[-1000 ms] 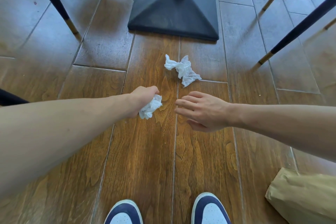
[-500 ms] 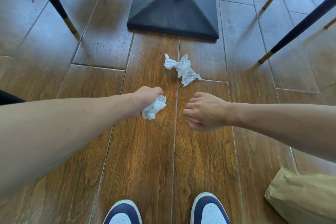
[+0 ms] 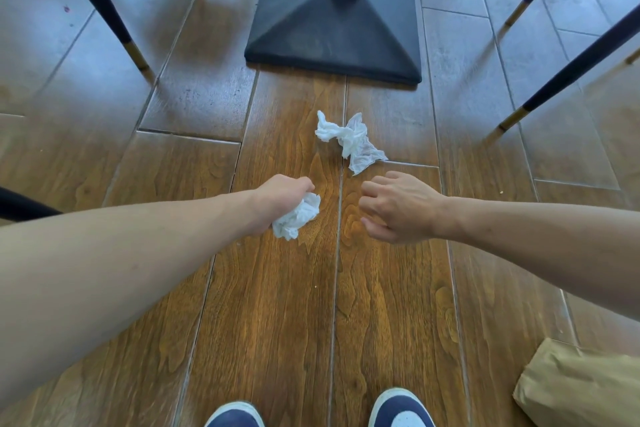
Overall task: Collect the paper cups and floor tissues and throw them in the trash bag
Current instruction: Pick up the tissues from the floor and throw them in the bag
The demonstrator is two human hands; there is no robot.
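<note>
My left hand (image 3: pixel 277 199) is closed around a crumpled white tissue (image 3: pixel 298 217) that sticks out below the fingers, held just above the wooden floor. A second crumpled white tissue (image 3: pixel 351 140) lies on the floor a little ahead, in front of the table base. My right hand (image 3: pixel 398 206) hovers just short of that tissue, to its near right, fingers loosely curled and holding nothing. A brown paper bag (image 3: pixel 581 388) lies on the floor at the lower right. No paper cups are in view.
A black pedestal table base (image 3: pixel 332 35) stands straight ahead. Dark chair legs with gold tips slant in at the left (image 3: pixel 100 7) and the right (image 3: pixel 568 69). My two navy and white shoes (image 3: pixel 398 409) show at the bottom edge.
My right hand has curled its fingers and drifted forward and to the right, nearer the tissue on the floor. My left hand, still holding its tissue, has shifted slightly forward.
</note>
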